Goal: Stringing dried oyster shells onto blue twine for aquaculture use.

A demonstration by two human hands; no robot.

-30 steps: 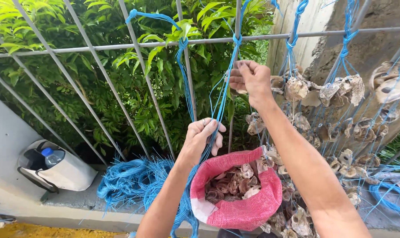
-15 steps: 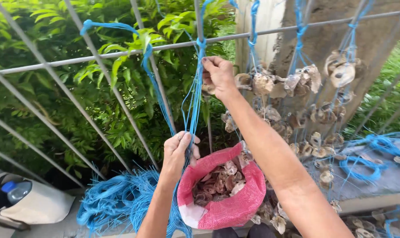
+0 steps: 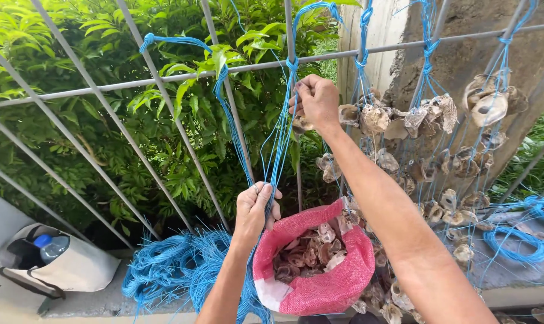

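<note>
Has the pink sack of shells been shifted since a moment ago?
No. The pink mesh sack sits in the same place beside the pile of blue cord on the ledge; only the camera view has swung, so its place in the picture changed.

You are outdoors at a small shellfish-stringing work spot, not inside any room. A grey metal fence (image 3: 164, 81) of bars stands before you, with leafy green bushes (image 3: 74, 48) behind it. Blue cords (image 3: 428, 36) knotted to the top rail carry strings of oyster shells (image 3: 416, 120). A red mesh sack (image 3: 326, 282) full of loose shells sits below, beside a heap of blue twine (image 3: 170, 273) on a concrete ledge (image 3: 512, 264)
</note>
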